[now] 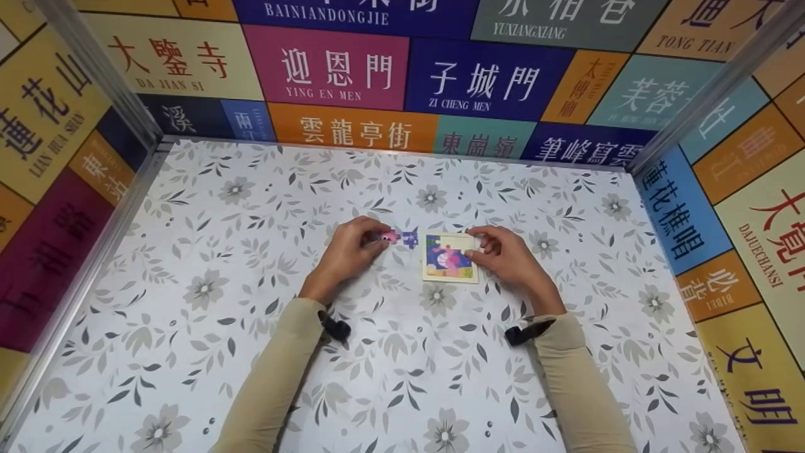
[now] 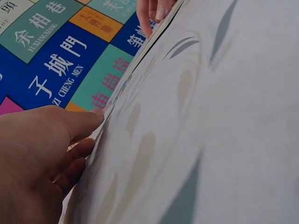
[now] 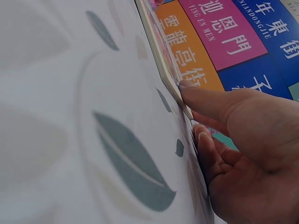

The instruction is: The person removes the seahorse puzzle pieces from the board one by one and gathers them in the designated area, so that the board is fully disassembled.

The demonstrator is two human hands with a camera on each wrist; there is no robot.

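Sign panels (image 1: 478, 78): upright, coloured blocks with Chinese characters, enclosing the far side and both flanks. Surface (image 1: 377, 384): white, grey leaf-and-flower print. Sleeves (image 1: 270, 377): tan, entering from the near side, both slanting inward.

Left hand (image 1: 351, 248): left of the board; grip closed to a pinch, thumb and index finger at the pink piece's left end. Right hand (image 1: 510, 259): at the board's right side; grip holding that edge, thumb near mid-side, index finger by the far corner.

Puzzle board (image 1: 448, 279): flat, mid-surface, between the hands. Close to square, so no clear long axis; sides run left-right and near-far, roughly parallel to the far border. Fitted pieces fill the left and near parts; the bare cream area faces far right.

Blue-purple piece (image 1: 410, 239): flat, just left of the board. Pink piece (image 1: 390, 236): left of the blue-purple one; whether interlocked, cannot tell. Together they form a row whose long axis runs left-right, right end pointing at the board.
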